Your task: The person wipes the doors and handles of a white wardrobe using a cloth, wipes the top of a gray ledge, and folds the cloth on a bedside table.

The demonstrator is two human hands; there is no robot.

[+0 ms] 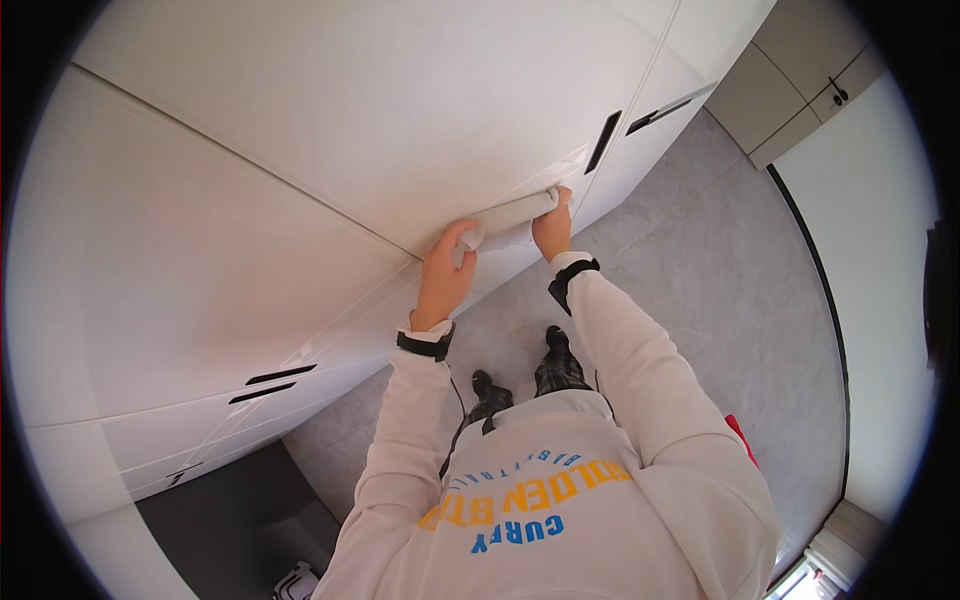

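Pale roll [512,214] in both hands [442,282] [552,232], near black-handled white cabinet [330,150].

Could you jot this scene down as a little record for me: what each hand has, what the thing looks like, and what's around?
Left hand: grips one end of a pale roll
Right hand: grips the other end
Roll shape: tube-like, slanting up toward picture right
Roll material: cannot tell
In front: white cabinet doors with dark handles
Underfoot: grey floor
Worn: pale printed sweatshirt, black wristbands
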